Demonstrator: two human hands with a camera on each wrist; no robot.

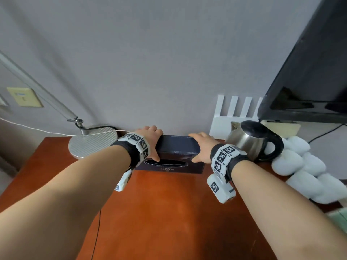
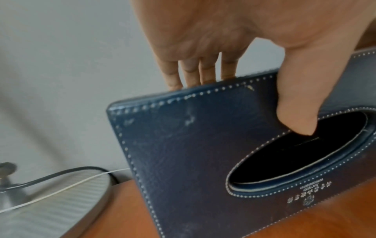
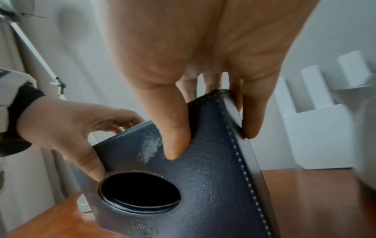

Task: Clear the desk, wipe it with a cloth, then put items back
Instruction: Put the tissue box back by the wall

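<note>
A dark blue leather tissue box (image 1: 176, 147) with an oval opening stands at the back of the reddish wooden desk (image 1: 169, 212), against the wall, tipped so its opening side faces me. My left hand (image 1: 150, 141) grips its left end: the fingers go over the far top edge and the thumb (image 2: 299, 112) presses at the rim of the opening. My right hand (image 1: 201, 147) grips the right end the same way, thumb (image 3: 175, 141) on the front face and fingers behind. The box (image 2: 193, 153) is seen close up in both wrist views, with its lower edge on the desk (image 3: 305, 201).
A desk lamp's round metal base (image 1: 90, 145) with its cables sits left of the box. A steel kettle with a black handle (image 1: 251, 141) stands just right of it, with a white router (image 1: 231, 117) behind, a white knotted cushion (image 1: 304, 169) and a dark monitor (image 1: 315, 72) further right.
</note>
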